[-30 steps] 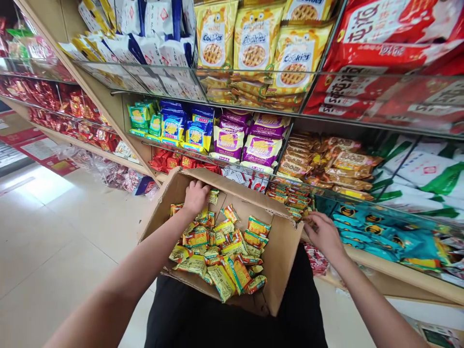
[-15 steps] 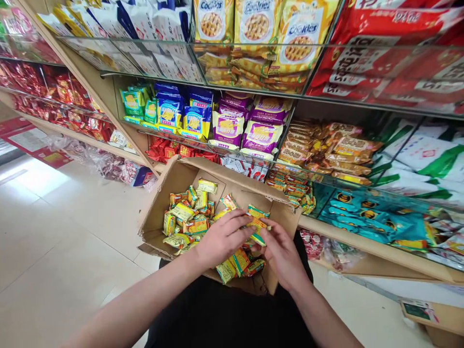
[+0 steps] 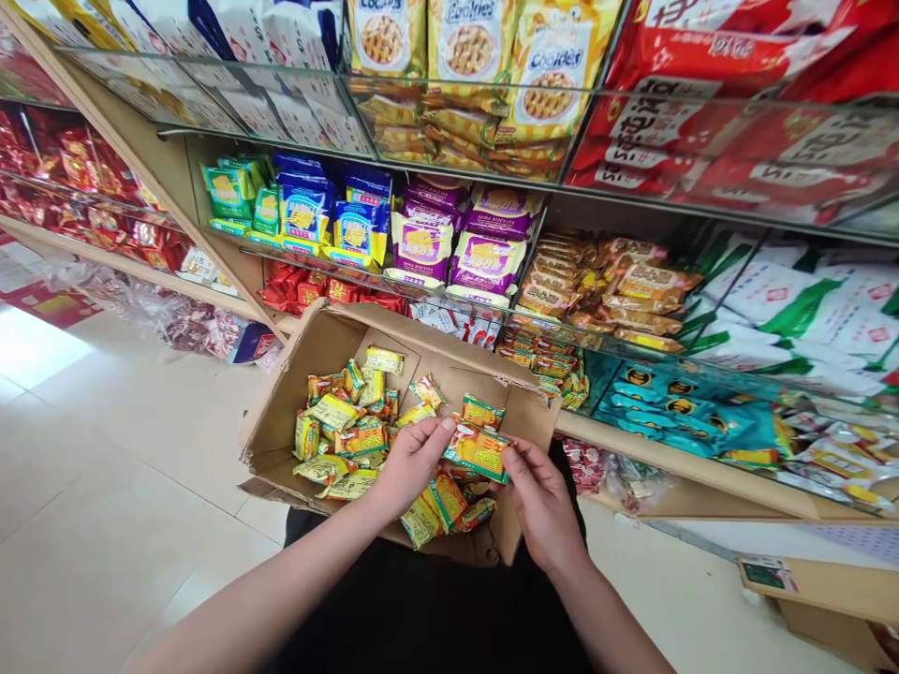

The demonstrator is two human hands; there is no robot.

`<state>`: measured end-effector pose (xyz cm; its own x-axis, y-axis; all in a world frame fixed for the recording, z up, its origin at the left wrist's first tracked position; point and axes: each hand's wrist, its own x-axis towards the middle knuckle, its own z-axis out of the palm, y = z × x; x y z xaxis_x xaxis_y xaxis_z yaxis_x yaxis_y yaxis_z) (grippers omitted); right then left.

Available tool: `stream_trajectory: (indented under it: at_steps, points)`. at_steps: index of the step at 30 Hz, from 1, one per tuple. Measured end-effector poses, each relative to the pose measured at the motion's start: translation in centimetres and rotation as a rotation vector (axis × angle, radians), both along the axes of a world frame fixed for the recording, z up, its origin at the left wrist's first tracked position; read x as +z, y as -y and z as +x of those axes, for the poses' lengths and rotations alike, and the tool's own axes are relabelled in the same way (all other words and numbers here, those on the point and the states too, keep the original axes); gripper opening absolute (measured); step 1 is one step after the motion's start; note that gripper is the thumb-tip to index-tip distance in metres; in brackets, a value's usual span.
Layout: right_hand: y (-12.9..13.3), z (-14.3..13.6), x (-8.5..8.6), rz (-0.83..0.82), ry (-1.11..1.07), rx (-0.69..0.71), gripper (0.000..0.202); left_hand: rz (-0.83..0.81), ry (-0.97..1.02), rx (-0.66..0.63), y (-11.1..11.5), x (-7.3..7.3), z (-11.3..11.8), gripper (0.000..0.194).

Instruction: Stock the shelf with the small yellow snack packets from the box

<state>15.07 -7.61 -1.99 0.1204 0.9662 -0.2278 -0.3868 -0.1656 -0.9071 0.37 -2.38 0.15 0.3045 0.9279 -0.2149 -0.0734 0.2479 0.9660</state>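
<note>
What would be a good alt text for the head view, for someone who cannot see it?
The left hand and right hand hold an orange packet over a cardboard box of small packets, before shelves of bagged snacks.

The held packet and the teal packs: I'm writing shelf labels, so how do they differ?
The held packet is orange, yellow and green; the teal packs are blue-green with dark round emblems. The held packet is pinched between left hand and right hand; the teal packs lie piled on the shelf. Both have printed wrappers.
</note>
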Motion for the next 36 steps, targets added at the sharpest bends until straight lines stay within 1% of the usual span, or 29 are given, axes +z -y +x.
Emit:
stream_trajectory:
  at_steps: [2,4,7,10,11,12,14,16,17,18,19,20,21,22,24,26,28,30,32,34,36]
  points:
    - [0.2,-0.2,-0.5,0.015,-0.006,-0.053,0.021,0.093,-0.095,0.024,0.2,-0.4,0.1,0.035]
    - [0.3,-0.2,-0.7,0.04,0.037,-0.085,0.019,0.173,-0.186,0.057,0.4,-0.5,0.3,0.035]
    - [0.7,0.4,-0.3,0.069,0.157,-0.047,0.021,0.269,-0.275,0.085,0.6,-0.1,0.8,0.033]
    - [1.1,2.3,0.6,0.085,0.267,0.032,0.03,0.338,-0.316,0.016,0.5,0.3,1.1,0.033]
    - [1.1,3.3,0.8,0.088,0.298,0.021,0.031,0.37,-0.338,-0.031,0.2,0.4,1.0,0.032]
    - [1.0,4.4,1.0,0.092,0.325,-0.024,0.032,0.421,-0.383,-0.085,-0.1,0.3,0.8,0.032]
    - [0.5,7.0,0.7,0.095,0.379,-0.21,0.033,0.573,-0.569,-0.174,-1.1,-0.3,0.0,0.031]
    - [-0.5,9.6,-0.2,0.086,0.454,-0.422,0.035,0.711,-0.867,-0.207,-2.2,-1.8,-1.1,0.034]
    - [-1.3,10.7,-0.8,0.071,0.505,-0.495,0.036,0.727,-1.024,-0.191,-2.6,-2.7,-1.7,0.037]
    - [-2.2,11.6,-1.5,0.054,0.556,-0.518,0.037,0.7,-1.161,-0.175,-3.0,-3.8,-2.3,0.04]
    - [-3.1,12.4,-2.1,0.039,0.6,-0.502,0.037,0.657,-1.263,-0.194,-3.2,-4.9,-2.8,0.042]
    - [-4.1,13.0,-2.8,0.034,0.636,-0.469,0.037,0.624,-1.325,-0.233,-3.3,-5.8,-3.3,0.042]
    - [-5.0,13.4,-3.4,0.035,0.666,-0.434,0.037,0.63,-1.355,-0.275,-3.2,-6.7,-3.7,0.042]
    - [-6.0,13.7,-3.9,0.038,0.691,-0.412,0.037,0.655,-1.37,-0.284,-3.1,-7.4,-4.0,0.043]
    - [-7.8,13.9,-4.7,0.025,0.749,-0.413,0.038,0.71,-1.363,-0.291,-2.9,-8.1,-4.5,0.042]
    - [-9.4,14.1,-5.1,-0.036,0.878,-0.427,0.037,0.733,-1.347,-0.293,-2.6,-8.1,-4.7,0.039]
    - [-10.9,14.2,-5.3,-0.087,1.102,-0.401,0.033,0.733,-1.339,-0.307,-2.6,-7.9,-4.8,0.035]
    - [-12.3,14.2,-5.1,-0.073,1.345,-0.328,0.03,0.735,-1.343,-0.306,-2.5,-7.6,-4.7,0.033]
    - [-13.6,14.1,-4.8,-0.026,1.524,-0.229,0.03,0.741,-1.351,-0.305,-2.6,-7.5,-4.7,0.033]
    - [-14.7,14.1,-4.6,-0.032,1.643,-0.134,0.031,0.746,-1.36,-0.31,-2.6,-7.5,-4.6,0.032]
    - [-15.4,14.0,-4.4,-0.079,1.719,-0.05,0.029,0.746,-1.362,-0.312,-2.6,-7.6,-4.7,0.032]
